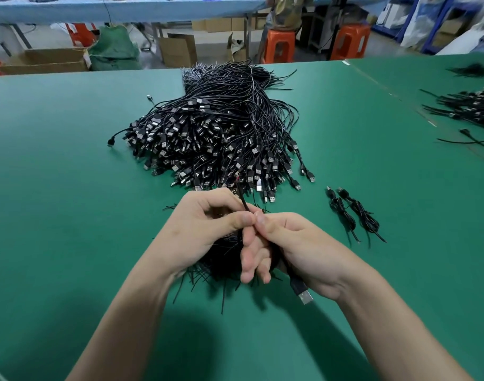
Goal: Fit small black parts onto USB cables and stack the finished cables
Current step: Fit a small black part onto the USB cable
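Note:
My left hand (205, 226) and my right hand (293, 246) meet over the green table, thumbs touching. Both pinch one thin black USB cable (243, 200), whose free end sticks up between the thumbs. Its silver USB plug (304, 295) hangs out below my right palm. Whether a small black part sits between my fingers is hidden. Under my hands lies a dark bundle of thin cable ends (221, 265). A big heap of black USB cables (216, 133) lies just beyond. Two coiled cables (353, 213) lie side by side to the right.
The green table (70, 188) stretches wide on the left and front. More cable piles (471, 105) lie at the far right. Beyond the table edge are cardboard boxes (43, 60), orange stools (279, 45) and a person standing at a blue bench.

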`<state>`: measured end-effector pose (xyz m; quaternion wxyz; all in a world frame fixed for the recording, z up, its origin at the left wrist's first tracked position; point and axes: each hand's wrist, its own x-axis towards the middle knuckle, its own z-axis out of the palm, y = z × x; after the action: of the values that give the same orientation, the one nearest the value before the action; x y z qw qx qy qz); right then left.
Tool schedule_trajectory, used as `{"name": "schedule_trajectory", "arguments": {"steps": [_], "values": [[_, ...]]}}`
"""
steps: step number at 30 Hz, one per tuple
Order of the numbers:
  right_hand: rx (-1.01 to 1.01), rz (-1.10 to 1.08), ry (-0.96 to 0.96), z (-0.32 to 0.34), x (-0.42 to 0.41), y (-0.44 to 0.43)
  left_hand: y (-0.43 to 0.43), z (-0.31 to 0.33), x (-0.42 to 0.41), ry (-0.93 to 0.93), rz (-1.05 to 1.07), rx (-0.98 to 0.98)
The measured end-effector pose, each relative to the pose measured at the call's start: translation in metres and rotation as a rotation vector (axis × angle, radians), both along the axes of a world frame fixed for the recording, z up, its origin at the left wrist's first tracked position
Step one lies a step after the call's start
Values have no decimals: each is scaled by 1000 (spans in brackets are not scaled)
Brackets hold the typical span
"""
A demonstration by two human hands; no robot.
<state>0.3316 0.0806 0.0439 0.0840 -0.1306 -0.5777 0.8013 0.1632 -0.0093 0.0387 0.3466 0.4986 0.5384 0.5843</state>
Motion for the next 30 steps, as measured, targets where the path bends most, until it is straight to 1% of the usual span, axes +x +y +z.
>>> {"name": "schedule_trajectory", "arguments": {"steps": [3, 6, 9, 11, 14, 15, 16, 17, 20, 21, 23, 27, 29, 30], "values": [[-7, -96, -12, 1, -4, 0, 3, -4, 2, -100, 34, -38], [-9, -206, -5, 2, -6, -1, 7, -11, 3, -102, 86, -46], [44, -299, 18, 1, -7, -3, 11, -12, 4, -81, 99, 15], [138, -336, 17, 1, -7, -3, 13, -11, 3, -85, 132, 57], [458, -407, -79, -2, -3, -1, 15, -9, -1, -46, 217, 93], [537, -417, -110, -3, -2, -2, 16, -8, -1, -39, 229, 104], [563, -416, -122, -3, -3, -3, 16, -6, -1, -49, 233, 113], [536, -403, -108, -4, -5, -6, 17, -5, -1, -69, 235, 118], [326, -347, -30, -7, -10, -16, 18, -1, 0, -87, 231, 109], [305, -348, -16, -9, -10, -18, 17, 0, 0, -90, 223, 101], [314, -325, -6, -13, -11, -18, 17, 1, 0, -129, 189, 97], [260, -248, -24, -18, -9, -18, 18, 2, -2, -37, 222, 97], [268, -240, -31, -18, -10, -18, 18, 1, -1, -62, 215, 95], [302, -253, -46, -17, -11, -18, 17, 0, -1, -84, 208, 96]]}}
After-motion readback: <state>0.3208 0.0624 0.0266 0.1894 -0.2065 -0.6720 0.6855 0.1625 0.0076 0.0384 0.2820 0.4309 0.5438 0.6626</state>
